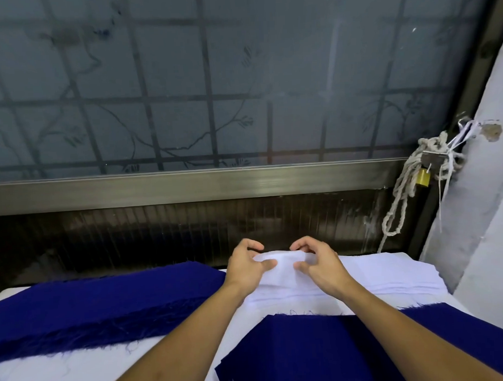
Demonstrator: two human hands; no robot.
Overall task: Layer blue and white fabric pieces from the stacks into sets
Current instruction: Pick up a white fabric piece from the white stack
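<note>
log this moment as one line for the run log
step: lifting white piece | left hand: pinches top white piece | right hand: pinches same piece | white stack: under hands | blue piece: flat, nearest | blue stack: left

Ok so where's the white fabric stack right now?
In the head view, the white stack lies right of centre, right of the blue stack and beyond the near blue piece; left hand and right hand pinch its top sheet.

Frosted barred window (212, 77), padlocked rope (415, 179), pale wall (486, 182).

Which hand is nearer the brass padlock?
Right. The right hand is below and left of the padlock; the left hand lies farther left. Both pinch the white fabric.
</note>
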